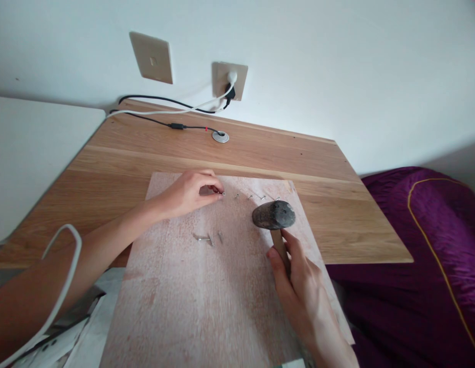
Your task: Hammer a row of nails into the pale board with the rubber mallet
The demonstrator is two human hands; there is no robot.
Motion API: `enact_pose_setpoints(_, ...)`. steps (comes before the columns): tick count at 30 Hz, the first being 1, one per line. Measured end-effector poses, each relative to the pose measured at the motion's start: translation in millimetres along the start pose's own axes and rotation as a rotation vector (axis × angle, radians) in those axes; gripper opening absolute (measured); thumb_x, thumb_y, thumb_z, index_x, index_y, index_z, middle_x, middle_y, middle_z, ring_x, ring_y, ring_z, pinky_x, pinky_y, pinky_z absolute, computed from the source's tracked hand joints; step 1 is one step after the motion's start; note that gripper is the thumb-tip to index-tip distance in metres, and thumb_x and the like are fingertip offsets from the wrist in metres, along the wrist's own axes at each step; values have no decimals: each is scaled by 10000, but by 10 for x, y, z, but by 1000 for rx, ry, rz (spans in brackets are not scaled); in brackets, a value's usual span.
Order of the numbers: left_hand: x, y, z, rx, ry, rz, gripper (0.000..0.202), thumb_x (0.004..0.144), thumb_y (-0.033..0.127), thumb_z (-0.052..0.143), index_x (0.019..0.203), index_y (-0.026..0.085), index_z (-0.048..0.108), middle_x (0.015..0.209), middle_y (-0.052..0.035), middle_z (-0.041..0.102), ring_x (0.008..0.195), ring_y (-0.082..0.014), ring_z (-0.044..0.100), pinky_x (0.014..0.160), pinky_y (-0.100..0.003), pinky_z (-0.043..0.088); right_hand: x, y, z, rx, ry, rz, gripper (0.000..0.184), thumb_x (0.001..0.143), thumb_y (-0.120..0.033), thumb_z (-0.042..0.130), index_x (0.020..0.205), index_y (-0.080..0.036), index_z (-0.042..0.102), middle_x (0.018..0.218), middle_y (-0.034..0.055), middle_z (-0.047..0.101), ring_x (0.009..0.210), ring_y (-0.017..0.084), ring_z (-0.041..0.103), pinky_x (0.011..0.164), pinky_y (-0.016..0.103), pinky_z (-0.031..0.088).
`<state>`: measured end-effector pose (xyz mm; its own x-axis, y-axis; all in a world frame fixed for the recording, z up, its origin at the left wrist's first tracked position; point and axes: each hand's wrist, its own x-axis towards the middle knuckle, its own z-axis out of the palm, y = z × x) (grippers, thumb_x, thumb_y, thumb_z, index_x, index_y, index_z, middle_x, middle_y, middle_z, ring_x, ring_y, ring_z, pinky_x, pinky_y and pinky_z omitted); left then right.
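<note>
My left hand [197,189] is closed in a pinch near the far edge of a pale reddish wooden board [183,301]. Between its thumb and forefinger is a small nail [223,193], its head showing at the fingertips. To the right, several nails [250,197] stand in a row in the board. My right hand [298,281] is wrapped round the wooden handle of a mallet [274,214]. The mallet's dark, rounded head is raised over the board's right part, below the row. A few loose nails [209,239] lie in the board's middle.
The board rests on a wooden desk [279,148] against a white wall. Black and white cables [164,110] run along the desk's back to a wall socket [239,76]. A white cable loop [74,245] crosses my left forearm. Purple fabric [394,301] lies at right.
</note>
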<state>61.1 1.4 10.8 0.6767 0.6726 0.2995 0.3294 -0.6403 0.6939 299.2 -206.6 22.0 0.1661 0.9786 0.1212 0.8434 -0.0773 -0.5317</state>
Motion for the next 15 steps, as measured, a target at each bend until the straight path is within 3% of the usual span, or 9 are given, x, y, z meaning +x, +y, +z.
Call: enact_pose_setpoints(15, 30, 3, 15, -41, -3, -44, 144, 939, 328, 720, 911, 199, 777, 924, -45, 717, 834, -176, 672, 797, -314, 515, -3, -21, -12, -4, 7, -6, 390, 1059, -354, 437, 1361, -156, 585, 920, 122, 790, 736, 226, 762, 642, 330, 599)
